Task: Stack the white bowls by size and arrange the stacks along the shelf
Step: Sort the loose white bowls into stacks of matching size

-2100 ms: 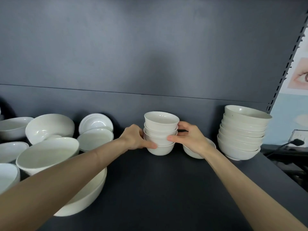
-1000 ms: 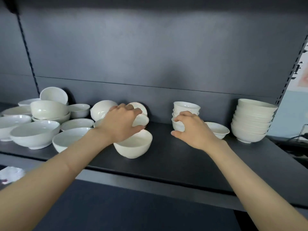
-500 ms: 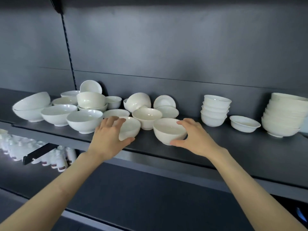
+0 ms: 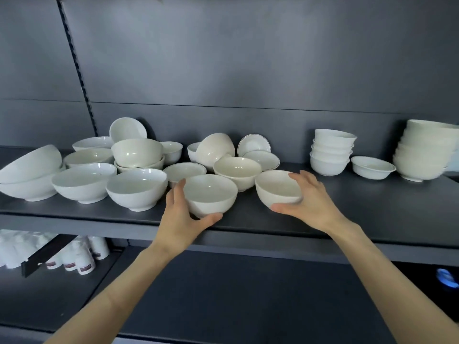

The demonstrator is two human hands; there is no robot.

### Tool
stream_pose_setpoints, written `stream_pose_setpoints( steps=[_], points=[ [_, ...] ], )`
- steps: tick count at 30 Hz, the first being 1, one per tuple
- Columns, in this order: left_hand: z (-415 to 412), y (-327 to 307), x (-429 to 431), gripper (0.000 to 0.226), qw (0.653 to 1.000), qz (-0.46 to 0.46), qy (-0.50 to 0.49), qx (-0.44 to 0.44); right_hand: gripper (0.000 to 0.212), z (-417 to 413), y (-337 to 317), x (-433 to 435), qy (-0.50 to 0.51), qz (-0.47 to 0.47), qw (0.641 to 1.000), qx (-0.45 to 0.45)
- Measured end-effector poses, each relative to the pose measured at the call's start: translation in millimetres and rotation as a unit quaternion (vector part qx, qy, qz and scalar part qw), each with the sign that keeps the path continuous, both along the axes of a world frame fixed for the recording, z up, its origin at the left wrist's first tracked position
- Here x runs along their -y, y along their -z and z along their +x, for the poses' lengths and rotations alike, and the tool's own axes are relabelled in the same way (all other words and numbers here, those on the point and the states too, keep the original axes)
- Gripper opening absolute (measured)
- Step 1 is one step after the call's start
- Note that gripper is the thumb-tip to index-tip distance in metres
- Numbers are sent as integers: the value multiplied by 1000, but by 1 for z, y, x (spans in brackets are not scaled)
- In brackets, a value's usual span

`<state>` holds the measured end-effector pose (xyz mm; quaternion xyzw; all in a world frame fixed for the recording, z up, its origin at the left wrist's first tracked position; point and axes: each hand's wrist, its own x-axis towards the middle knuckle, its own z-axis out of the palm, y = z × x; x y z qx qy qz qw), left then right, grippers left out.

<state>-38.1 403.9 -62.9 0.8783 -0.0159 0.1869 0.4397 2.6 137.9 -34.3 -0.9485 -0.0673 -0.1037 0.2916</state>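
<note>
My left hand (image 4: 182,219) grips a medium white bowl (image 4: 210,193) at the front of the dark shelf (image 4: 372,219), thumb under its base and fingers up its left side. My right hand (image 4: 311,199) grips a second medium white bowl (image 4: 275,188) from its right side, thumb below. Both bowls are tilted toward me. A stack of small bowls (image 4: 331,151) stands at the back right. Beside it sits a shallow bowl (image 4: 372,167), and a stack of larger bowls (image 4: 427,152) rises at the far right.
Several loose white bowls of mixed sizes (image 4: 134,167) crowd the shelf's left half, some tilted or leaning on the back wall. A slotted upright (image 4: 74,63) runs up the back panel. White bottles (image 4: 74,254) stand on the lower shelf at left.
My left hand has taken the bowl at the front into its grip and tilted it. My right hand's grip has closed further round the other bowl. The view moved closer.
</note>
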Motion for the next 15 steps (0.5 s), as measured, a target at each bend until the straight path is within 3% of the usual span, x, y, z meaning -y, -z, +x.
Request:
stream_pose_setpoints(
  steps=[4,8,15],
  points=[
    [4,1,-3,109,1000,-15,10,3,101,3,0,-1,9,6,1000,-12],
    [5,2,-5,111,1000,-12,17,3,120,11,-1,-1,2,46,998,-30],
    [6,-6,-2,110,997,50,22,55,123,15,-3,3,2,78,996,-31]
  ],
)
